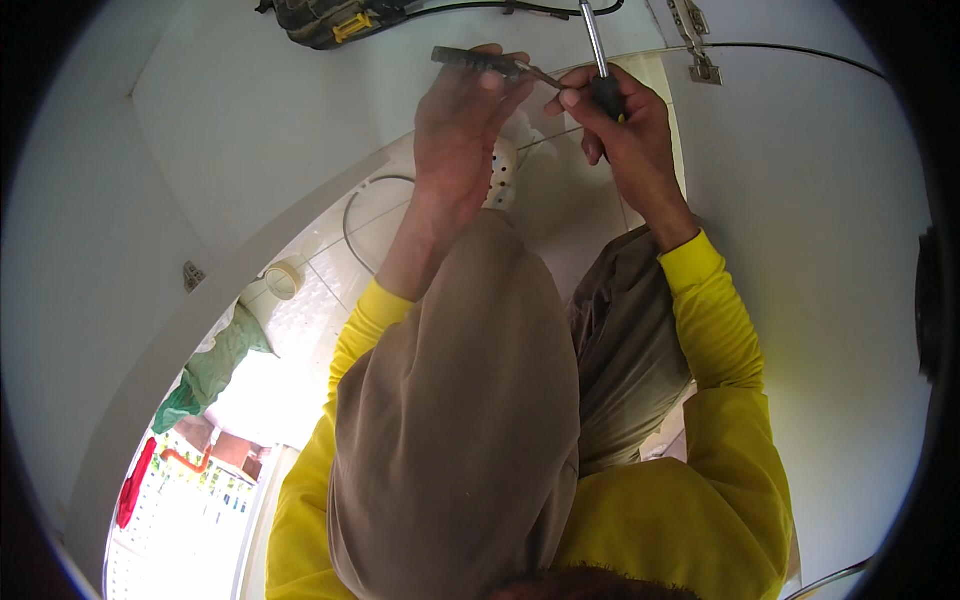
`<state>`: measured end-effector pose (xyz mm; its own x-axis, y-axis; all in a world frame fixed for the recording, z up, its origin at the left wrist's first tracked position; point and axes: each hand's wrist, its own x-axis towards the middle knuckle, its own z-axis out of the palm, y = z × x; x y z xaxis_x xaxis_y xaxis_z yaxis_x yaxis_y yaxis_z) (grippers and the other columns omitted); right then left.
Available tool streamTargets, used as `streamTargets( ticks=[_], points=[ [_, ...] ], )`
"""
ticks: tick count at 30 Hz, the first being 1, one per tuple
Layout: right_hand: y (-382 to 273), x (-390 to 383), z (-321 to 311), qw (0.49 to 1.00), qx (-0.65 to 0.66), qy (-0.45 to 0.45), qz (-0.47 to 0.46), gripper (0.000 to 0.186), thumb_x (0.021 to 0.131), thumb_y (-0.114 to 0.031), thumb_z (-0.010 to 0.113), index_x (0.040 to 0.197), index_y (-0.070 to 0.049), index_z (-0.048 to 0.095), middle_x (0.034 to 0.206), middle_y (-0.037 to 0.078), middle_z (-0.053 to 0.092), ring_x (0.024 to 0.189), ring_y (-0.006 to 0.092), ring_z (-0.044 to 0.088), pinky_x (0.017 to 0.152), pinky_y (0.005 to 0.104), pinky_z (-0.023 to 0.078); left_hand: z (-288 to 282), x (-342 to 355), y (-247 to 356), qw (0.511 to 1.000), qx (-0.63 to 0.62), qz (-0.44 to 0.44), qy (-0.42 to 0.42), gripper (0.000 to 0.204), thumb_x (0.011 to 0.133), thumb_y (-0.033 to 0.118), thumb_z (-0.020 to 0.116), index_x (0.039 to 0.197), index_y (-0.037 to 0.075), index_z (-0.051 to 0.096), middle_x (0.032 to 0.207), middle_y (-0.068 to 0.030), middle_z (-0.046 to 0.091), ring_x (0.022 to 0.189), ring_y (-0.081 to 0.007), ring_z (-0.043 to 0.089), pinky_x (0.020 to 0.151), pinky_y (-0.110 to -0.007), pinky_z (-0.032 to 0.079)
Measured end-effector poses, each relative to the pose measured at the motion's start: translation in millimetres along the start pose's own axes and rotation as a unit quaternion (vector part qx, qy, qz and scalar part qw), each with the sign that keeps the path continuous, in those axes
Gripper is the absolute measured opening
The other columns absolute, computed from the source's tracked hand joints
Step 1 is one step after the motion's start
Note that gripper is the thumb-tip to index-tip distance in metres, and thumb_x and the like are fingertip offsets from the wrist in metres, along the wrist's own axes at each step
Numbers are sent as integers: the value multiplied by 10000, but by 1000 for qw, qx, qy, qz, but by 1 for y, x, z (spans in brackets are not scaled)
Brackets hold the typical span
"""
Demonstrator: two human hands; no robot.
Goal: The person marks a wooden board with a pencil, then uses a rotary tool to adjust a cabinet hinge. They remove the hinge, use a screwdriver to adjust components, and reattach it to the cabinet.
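Observation:
My left hand is closed around a slim dark-handled tool, whose exact kind I cannot make out. Its thin brownish end points right and meets the fingertips of my right hand. That hand grips a screwdriver by its black handle with a yellow mark, the bright metal shaft pointing up and away. Between my right thumb and forefinger the tool's tip is partly hidden. Both hands are raised in front of my knees, close together, at the opening of a white cabinet.
A dark bag-like item with a yellow part lies at the far side, beside a black cable. A metal hinge is fixed by the white door on the right. Tape roll and green sheet lie on the tiled floor at left.

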<state>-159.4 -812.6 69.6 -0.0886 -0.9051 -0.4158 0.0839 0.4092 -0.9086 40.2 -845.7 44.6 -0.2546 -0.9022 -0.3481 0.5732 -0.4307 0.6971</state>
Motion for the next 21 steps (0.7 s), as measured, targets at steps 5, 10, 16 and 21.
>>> streamTargets(
  ticks=[5, 10, 16, 21],
  points=[
    [-3, -1, 0, 1000, 3, 2, -4, 221, 1034, -234, 810, 1187, -88, 745, 971, 49, 846, 587, 26, 527, 530, 222, 433, -2, -2, -1, 1000, 18, 0, 5, 409, 1093, 205, 744, 1393, -33, 599, 1321, -164, 708, 1262, -310, 716, 1201, -445, 553],
    [-3, -2, -1, 1000, 1, 3, -10, 221, 1033, -238, 813, 1180, -88, 743, 970, 52, 846, 591, 25, 529, 535, 219, 429, -4, -3, -2, 999, 32, 3, 7, 423, 1076, 243, 779, 1362, -24, 617, 1251, -141, 721, 1216, -309, 731, 1169, -457, 559],
    [-2, -1, -2, 1000, 5, 4, -12, 223, 1034, -241, 814, 1177, -86, 742, 971, 56, 846, 592, 26, 527, 535, 222, 424, -5, -4, -4, 999, 37, -3, 15, 404, 1059, 209, 803, 1343, -25, 636, 1229, -148, 740, 1163, -314, 756, 1126, -454, 579],
    [-2, -2, -3, 1000, 4, 3, -18, 221, 1034, -247, 817, 1170, -87, 748, 969, 58, 845, 595, 28, 525, 537, 223, 427, -5, -6, -3, 997, 71, -18, 36, 383, 1053, 195, 812, 1315, -30, 648, 1198, -148, 754, 1104, -308, 780, 1026, -422, 609]
  ],
)
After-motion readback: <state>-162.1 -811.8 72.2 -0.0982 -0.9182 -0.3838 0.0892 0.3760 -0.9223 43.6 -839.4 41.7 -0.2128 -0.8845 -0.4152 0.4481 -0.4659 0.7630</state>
